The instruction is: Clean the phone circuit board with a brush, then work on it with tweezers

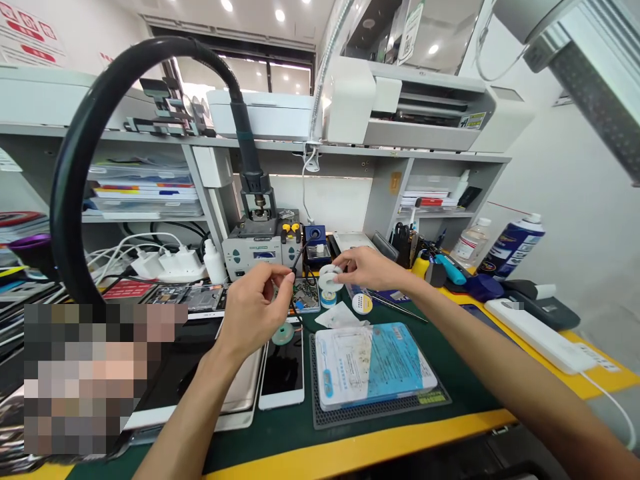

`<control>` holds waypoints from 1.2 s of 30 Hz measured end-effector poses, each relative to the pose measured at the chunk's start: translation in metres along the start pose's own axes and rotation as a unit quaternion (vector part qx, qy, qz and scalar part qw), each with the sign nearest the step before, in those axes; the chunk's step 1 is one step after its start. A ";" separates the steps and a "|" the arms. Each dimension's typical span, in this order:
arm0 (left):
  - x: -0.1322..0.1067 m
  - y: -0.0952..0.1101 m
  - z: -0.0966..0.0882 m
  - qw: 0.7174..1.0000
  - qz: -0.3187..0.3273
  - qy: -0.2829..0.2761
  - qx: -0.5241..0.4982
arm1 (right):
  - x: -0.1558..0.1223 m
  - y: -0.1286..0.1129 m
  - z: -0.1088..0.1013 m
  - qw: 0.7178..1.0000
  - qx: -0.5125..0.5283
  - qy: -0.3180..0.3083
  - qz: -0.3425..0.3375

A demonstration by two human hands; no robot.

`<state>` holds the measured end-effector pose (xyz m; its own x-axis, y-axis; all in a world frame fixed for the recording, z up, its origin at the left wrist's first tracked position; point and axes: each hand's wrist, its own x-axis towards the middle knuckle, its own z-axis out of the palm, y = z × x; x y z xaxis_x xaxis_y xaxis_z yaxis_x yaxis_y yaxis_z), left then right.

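Observation:
My right hand reaches across the green mat and grips a small white spool between thumb and fingers. My left hand is closed in a pinch to the left of the spool; what its fingertips hold, if anything, is too small to make out. A black cord passes just beside those fingertips. Below the left hand, a pale green ring-shaped roll rests on a white phone. Under the spool stands a small blue-labelled tub, with a round white-and-yellow tin to its right.
A blue-and-white box lies on a dark mesh pad. Tweezers sit behind it. A soldering station stands at the back, under a thick black hose. Bottles and a spray can line the right side.

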<state>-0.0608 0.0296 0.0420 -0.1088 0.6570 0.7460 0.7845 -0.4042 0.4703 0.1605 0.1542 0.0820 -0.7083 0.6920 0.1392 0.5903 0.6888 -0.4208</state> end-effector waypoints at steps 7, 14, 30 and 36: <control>-0.002 -0.002 0.006 0.999 0.007 -0.028 0.020 | 0.018 0.019 0.017 0.991 -0.122 0.041 0.038; -0.003 -0.006 0.009 0.998 0.013 -0.048 0.027 | 0.033 0.023 0.040 0.988 -0.148 -0.018 0.028; -0.004 -0.006 0.011 0.998 0.034 -0.040 0.037 | -0.024 0.040 0.015 0.987 -0.123 -0.102 0.024; -0.007 0.000 0.020 0.995 0.065 -0.066 0.028 | -0.034 0.055 0.029 0.990 -0.093 -0.102 0.028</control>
<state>-0.0479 0.0380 0.0269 0.0752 0.6810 0.7284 0.8194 -0.4585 0.3441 0.2062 0.1620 0.0285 -0.7249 0.6851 -0.0721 0.6784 0.6917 -0.2476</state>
